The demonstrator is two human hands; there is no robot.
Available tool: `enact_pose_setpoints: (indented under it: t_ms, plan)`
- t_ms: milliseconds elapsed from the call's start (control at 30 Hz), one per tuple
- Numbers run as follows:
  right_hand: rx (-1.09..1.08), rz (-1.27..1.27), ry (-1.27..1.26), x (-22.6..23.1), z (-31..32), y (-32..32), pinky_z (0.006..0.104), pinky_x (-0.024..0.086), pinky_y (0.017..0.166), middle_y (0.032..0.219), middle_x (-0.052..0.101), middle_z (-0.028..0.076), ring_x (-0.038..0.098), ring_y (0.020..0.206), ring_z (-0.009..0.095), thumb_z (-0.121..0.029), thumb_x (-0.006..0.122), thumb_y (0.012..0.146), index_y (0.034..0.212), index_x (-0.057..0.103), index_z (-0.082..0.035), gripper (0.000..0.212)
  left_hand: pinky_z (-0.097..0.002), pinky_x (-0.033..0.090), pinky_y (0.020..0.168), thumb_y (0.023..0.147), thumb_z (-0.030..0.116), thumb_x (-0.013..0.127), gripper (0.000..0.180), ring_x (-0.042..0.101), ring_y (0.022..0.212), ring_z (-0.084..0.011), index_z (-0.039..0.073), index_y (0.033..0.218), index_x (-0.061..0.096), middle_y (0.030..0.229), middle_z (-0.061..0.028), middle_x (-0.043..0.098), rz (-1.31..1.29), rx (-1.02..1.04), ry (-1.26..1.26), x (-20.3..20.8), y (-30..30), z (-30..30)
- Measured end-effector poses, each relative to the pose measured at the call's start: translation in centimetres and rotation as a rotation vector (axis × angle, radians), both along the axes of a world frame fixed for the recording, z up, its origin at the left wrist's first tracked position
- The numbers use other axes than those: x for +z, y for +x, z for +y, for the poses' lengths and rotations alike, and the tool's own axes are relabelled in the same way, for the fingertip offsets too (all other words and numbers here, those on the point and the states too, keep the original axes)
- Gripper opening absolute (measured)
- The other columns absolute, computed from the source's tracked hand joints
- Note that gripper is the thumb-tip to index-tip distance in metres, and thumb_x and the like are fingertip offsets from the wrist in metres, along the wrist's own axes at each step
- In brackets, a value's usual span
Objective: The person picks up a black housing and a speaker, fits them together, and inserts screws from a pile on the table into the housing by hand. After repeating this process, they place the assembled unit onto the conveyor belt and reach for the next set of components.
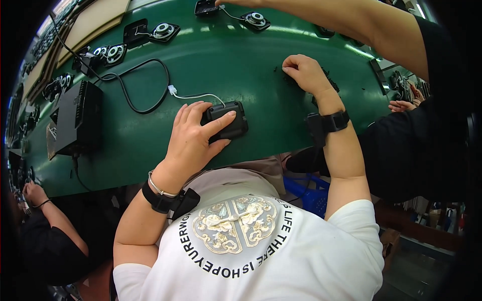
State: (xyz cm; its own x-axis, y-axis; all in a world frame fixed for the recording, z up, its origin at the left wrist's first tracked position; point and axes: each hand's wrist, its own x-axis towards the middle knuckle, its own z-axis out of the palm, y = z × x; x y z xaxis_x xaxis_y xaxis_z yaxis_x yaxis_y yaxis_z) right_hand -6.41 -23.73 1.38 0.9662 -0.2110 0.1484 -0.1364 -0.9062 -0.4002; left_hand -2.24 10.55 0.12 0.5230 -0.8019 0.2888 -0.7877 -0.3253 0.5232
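Observation:
My left hand [193,131] is closed around a small black plastic housing [236,124] that lies on the green table, with the thumb and index finger spread over its top. A thin pale cable leaves the housing's far edge and ends in a white plug [172,90]. Farther right, my right hand [307,75] is low over the table, thumb and fingers pinched together. Small dark pieces [330,86] lie beside and partly behind it, too small to name. Whatever the pinch holds is hidden.
A black box-shaped device [79,118] stands at the left, and a looped black cable [119,76] lies near it. Speakers [164,31] with open housings line the far side. A co-worker's arm [346,21] reaches across from the right. Another person's hand [35,193] is at the left.

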Motion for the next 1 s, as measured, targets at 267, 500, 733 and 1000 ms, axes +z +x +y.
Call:
enact_pose_setpoints:
  t_ms: [267, 500, 733, 1000]
  plan:
    - [0.017, -0.144, 0.671, 3.1, 5.3, -2.7, 0.0234, 0.049, 0.068, 0.082, 0.066, 0.003, 0.059, 0.072, 0.010, -0.006, 0.067, 0.089, 0.092, 0.068, 0.000, 0.007, -0.0530, 0.035, 0.108, 0.069, 0.019, 0.083, 0.059, 0.051, 0.120, -0.0367, 0.027, 0.125, 0.065, 0.125, -0.0192, 0.055, 0.018, 0.008, 0.012, 0.1, 0.0, 0.0]
    - [0.334, 0.081, 1.168, 2.5, 14.0, -4.3, 0.0182, 0.047, 0.061, 0.079, 0.063, -0.001, 0.057, 0.069, 0.005, 0.001, 0.073, 0.084, 0.089, 0.069, -0.001, 0.007, -0.0522, 0.036, 0.107, 0.068, 0.020, 0.083, 0.058, 0.052, 0.119, -0.0344, 0.027, 0.123, 0.067, 0.123, -0.0180, 0.057, -0.014, 0.011, -0.041, -0.2, 0.3, -0.5]
    - [0.024, 0.275, 1.075, 3.4, 14.6, -5.4, 0.0207, 0.052, 0.060, 0.080, 0.067, 0.003, 0.063, 0.069, 0.008, 0.001, 0.068, 0.088, 0.091, 0.070, 0.001, 0.003, -0.0511, 0.036, 0.107, 0.067, 0.021, 0.083, 0.059, 0.052, 0.119, -0.0340, 0.027, 0.123, 0.067, 0.122, -0.0176, 0.058, -0.047, 0.010, -0.057, -0.4, 0.2, -0.1]
    - [0.022, 0.189, 1.225, 3.9, 14.8, -6.6, 0.0259, 0.058, 0.068, 0.084, 0.069, 0.006, 0.070, 0.078, 0.014, 0.001, 0.063, 0.092, 0.092, 0.068, 0.003, 0.005, -0.0512, 0.036, 0.107, 0.067, 0.022, 0.083, 0.059, 0.053, 0.119, -0.0339, 0.027, 0.123, 0.066, 0.121, -0.0174, 0.058, -0.055, 0.012, -0.055, -0.7, 0.2, -0.1]
